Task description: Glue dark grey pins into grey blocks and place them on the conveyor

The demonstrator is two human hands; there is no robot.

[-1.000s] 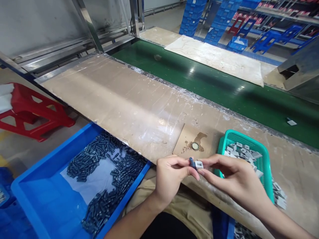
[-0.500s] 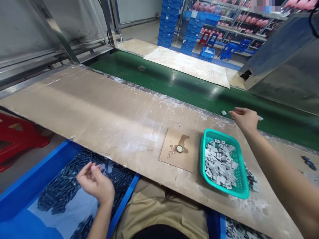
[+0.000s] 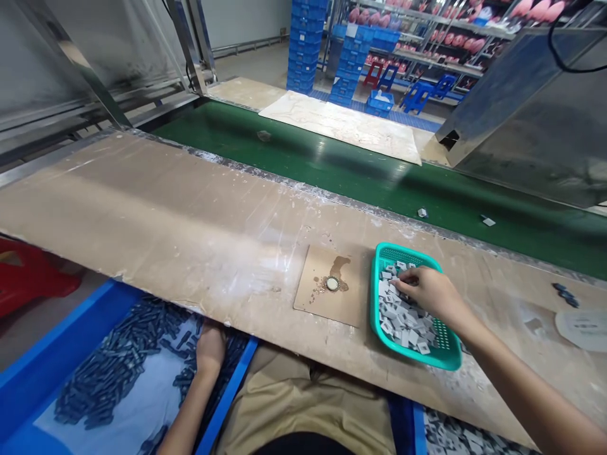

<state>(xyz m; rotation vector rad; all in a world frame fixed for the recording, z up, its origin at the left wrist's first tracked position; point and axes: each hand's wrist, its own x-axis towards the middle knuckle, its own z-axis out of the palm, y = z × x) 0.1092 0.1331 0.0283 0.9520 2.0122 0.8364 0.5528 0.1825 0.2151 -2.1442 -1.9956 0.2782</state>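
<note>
My right hand (image 3: 429, 291) reaches into the green plastic basket (image 3: 374, 303). Its thumb and fingers are pinched together at a small grey square piece (image 3: 391, 283) among several like it, some with a square hole. My left hand (image 3: 211, 347) is down in a blue bin (image 3: 61, 341) with its fingers hidden under the table edge, among small dark oblong pieces (image 3: 118, 354). Left of the basket lies a cardboard sheet (image 3: 310, 297) with a wet stain and a small round cap-like thing (image 3: 332, 283) holding something pale.
A green conveyor belt (image 3: 294, 145) runs behind the table (image 3: 213, 234), with two small light-and-dark pieces (image 3: 487, 220) on it. Dark pieces (image 3: 565, 294) lie at the table's right. Another blue-sided bin holds grey pieces (image 3: 455, 436) below. A red stool (image 3: 33, 278) stands left.
My right hand has come back from the belt into the basket, leaving a piece on the belt. My left hand has gone from above the bin down among the dark pieces.
</note>
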